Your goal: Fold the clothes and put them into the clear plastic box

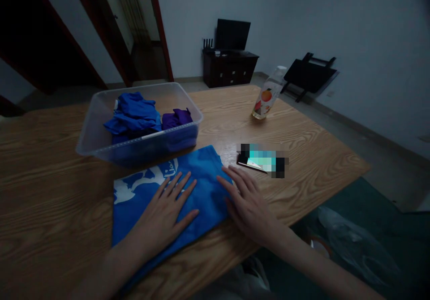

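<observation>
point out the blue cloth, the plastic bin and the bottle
blue cloth (208, 179), head view, on the bare blue between the two hands
plastic bin (101, 145), head view, on its near front rim
bottle (265, 98), head view, on the orange fruit label

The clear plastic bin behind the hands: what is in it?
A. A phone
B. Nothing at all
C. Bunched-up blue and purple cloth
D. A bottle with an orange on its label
C: the clear plastic bin holds crumpled blue cloth and purple cloth, while the bottle and the phone sit outside it on the wooden table.
</observation>
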The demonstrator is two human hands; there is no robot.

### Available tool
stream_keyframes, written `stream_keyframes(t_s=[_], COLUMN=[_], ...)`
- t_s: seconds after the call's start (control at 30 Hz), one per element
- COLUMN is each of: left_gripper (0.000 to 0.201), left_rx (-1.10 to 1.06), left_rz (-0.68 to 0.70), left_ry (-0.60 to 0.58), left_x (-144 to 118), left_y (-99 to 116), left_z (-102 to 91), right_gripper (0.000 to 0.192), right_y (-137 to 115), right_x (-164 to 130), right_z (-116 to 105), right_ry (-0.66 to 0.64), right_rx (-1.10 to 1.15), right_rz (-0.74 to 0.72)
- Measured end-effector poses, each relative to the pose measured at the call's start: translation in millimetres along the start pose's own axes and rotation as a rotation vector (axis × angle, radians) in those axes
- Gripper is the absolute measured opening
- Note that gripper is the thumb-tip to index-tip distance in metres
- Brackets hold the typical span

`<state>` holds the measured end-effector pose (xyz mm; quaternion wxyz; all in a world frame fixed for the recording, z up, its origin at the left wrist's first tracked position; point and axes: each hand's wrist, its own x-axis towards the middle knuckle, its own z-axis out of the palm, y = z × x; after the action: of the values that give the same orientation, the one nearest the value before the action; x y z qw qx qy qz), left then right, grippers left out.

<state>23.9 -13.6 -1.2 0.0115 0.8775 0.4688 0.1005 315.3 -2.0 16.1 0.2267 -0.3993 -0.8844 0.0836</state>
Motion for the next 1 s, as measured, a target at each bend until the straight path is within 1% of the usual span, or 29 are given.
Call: stream_keyframes(t_s=[0.07, 0.13, 0.27, 0.37, 0.43, 0.47, 0.57, 0.67, 0.73, 0.8, 0.9, 0.93, 1.0], left_gripper=[0.078, 0.079, 0.078, 0.076, 0.076, 0.076, 0.071, 0.062, 0.06, 0.058, 0.058, 0.059, 0.056], left_rx=[0.022, 0.024, 0.018, 0.014, 0.021, 0.026, 0.031, 0.001, -0.018, -0.02, -0.033, -0.068, -0.193], left_rz=[-0.009, -0.019, -0.055, -0.084, -0.105, -0.119, -0.18, -0.277, -0.375, -0.499, -0.658, -0.691, -0.742], left_ry=[-0.019, -0.027, -0.005, 0.001, -0.005, -0.01, -0.022, -0.029, -0.048, -0.072, -0.1, -0.108, -0.099], left_x=[-5.8, -9.3, -12.2, -18.1, -27.5, -34.2, -59.9, -83.6, -91.2, -90.1, -76.8, -71.5, -62.5], left_y=[-4.0, -3.3, 2.3, 1.8, -6.8, -14.9, -51.4, -87.5, -99.4, -101.5, -99.4, -100.0, -103.3], left_z=[12.9, 18.7, 17.1, 16.4, 18.0, 18.9, 18.7, 8.1, -5.5, -21.4, -42.1, -47.2, -54.7], right_gripper=[0.058, 0.065, 0.07, 0.069, 0.069, 0.069, 0.07, 0.068, 0.067, 0.065, 0.059, 0.057, 0.054], right_y=[-10.8, -17.8, -18.1, -13.4, -10.5, -9.1, -5.5, -6.0, -12.3, -24.7, -53.1, -63.8, -84.3], right_x=[5.5, 9.3, 9.7, 7.9, 7.6, 7.7, 8.2, 7.4, 6.3, 5.2, 4.5, 4.5, 5.3], right_z=[4.1, 13.1, 31.1, 32.4, 29.3, 27.6, 25.8, 27.6, 27.1, 23.5, 18.2, 19.0, 26.6], right_ry=[-0.105, -0.189, -0.226, -0.245, -0.26, -0.27, -0.294, -0.287, -0.261, -0.251, -0.278, -0.281, -0.243], right_rx=[0.007, 0.022, 0.0, 0.002, 0.014, 0.021, 0.03, 0.007, -0.018, -0.031, -0.016, -0.01, -0.017], right_rz=[-0.09, -0.109, -0.081, -0.076, -0.075, -0.073, -0.077, -0.084, -0.076, -0.122, -0.333, -0.405, -0.502])
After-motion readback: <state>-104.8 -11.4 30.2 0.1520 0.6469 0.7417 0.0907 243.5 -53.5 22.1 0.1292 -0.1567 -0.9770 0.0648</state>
